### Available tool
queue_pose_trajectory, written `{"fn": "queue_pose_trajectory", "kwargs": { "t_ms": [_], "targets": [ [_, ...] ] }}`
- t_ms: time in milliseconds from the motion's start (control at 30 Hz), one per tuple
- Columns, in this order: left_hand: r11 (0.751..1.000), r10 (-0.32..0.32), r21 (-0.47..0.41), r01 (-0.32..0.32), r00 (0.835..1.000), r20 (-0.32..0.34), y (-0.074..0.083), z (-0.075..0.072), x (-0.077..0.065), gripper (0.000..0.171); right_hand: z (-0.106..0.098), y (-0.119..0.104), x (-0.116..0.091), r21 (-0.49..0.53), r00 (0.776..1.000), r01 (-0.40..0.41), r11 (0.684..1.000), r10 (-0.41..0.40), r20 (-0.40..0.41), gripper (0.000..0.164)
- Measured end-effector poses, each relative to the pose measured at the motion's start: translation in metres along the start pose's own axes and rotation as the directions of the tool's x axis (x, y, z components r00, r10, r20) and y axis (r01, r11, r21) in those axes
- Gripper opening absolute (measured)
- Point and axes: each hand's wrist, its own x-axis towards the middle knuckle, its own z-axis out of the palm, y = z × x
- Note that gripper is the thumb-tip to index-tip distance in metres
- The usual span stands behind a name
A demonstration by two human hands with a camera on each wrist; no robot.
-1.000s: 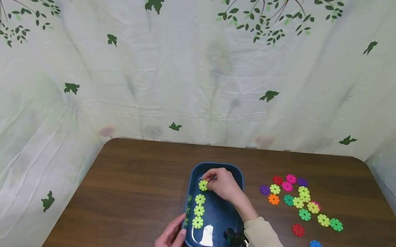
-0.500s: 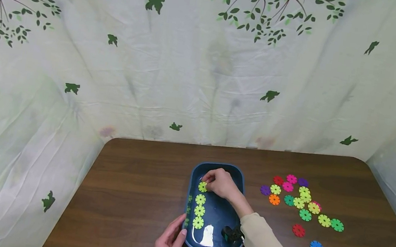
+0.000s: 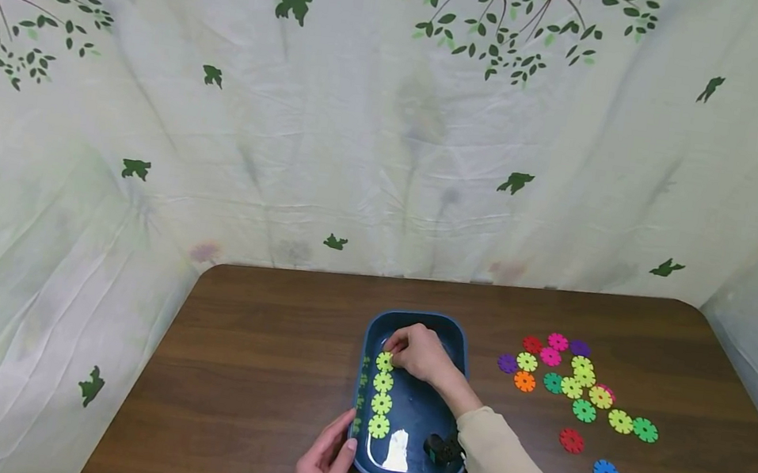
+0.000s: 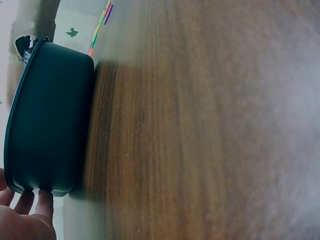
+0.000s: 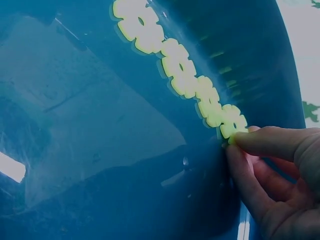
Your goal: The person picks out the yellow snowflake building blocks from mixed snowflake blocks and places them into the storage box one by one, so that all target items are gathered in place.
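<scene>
Pinching the farthest lime-yellow flower-shaped disc (image 3: pixel 382 361), the grip of the right hand (image 3: pixel 426 356) sits inside the blue tray (image 3: pixel 428 411) in the head view; that disc heads a line of three matching discs (image 3: pixel 376 403) along the tray's left side. The left hand (image 3: pixel 324 463), its grip spread, touches the tray's left wall. Loose coloured discs (image 3: pixel 583 415) lie on the wood-grain counter (image 3: pixel 246 371) to the right. In the left wrist view, fingertips (image 4: pixel 44 199) press the tray's outer wall. In the right wrist view, the pinched disc adjoins its neighbour; whether they interlock cannot be told.
</scene>
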Motion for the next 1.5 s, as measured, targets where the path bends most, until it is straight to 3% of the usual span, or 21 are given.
{"fn": "queue_pose_trajectory", "kwargs": {
  "t_ms": [233, 733, 1100, 1500],
  "targets": [
    [0.997, 0.077, 0.013, -0.077, 0.997, -0.003, -0.002, 0.000, 0.000, 0.036, -0.003, -0.003, -0.002, 0.009, 1.000, 0.010, 1.000, -0.010, -0.006, 0.012],
    [0.991, 0.134, -0.008, -0.134, 0.991, 0.016, -0.003, 0.000, 0.000, 0.036, -0.006, 0.000, -0.005, 0.079, 1.000, -0.014, 0.997, 0.014, 0.002, 0.010],
    [0.996, 0.094, 0.007, -0.094, 0.996, -0.003, -0.004, 0.000, 0.000, 0.036, -0.007, -0.002, -0.015, 0.214, 0.999, 0.019, 0.977, -0.012, -0.035, 0.013],
    [0.998, 0.053, 0.016, -0.053, 0.999, -0.003, -0.003, 0.000, 0.000, 0.037, -0.014, -0.015, -0.028, 0.248, 0.993, 0.091, 0.964, -0.070, -0.091, 0.017]
  ]
}}
